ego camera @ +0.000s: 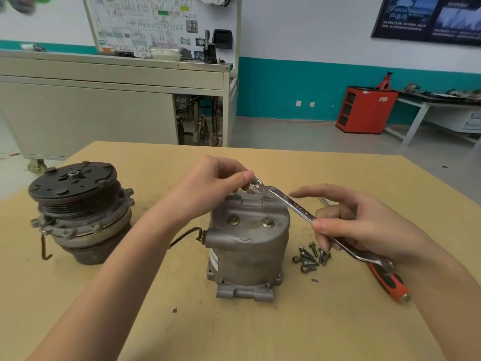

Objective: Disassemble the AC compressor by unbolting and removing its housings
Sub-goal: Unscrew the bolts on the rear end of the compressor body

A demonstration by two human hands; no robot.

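A grey AC compressor housing (248,246) stands upright at the middle of the tan table (338,321). Two bolts (267,222) show on its near face. A chrome offset ring wrench (296,208) slants from the housing's top rear down to the right. My left hand (210,186) reaches over the housing and pinches the wrench's ring end at the top. My right hand (364,225) grips the wrench shaft with thumb and curled fingers, the index finger stretched out. Several loose bolts (311,257) lie on the table right of the housing.
The detached front section with black clutch pulley (78,204) stands at the table's left. A red-and-black handled tool (390,282) lies under my right wrist. Beyond the table are a grey training bench (104,100), a red cabinet (364,110) and a side workbench.
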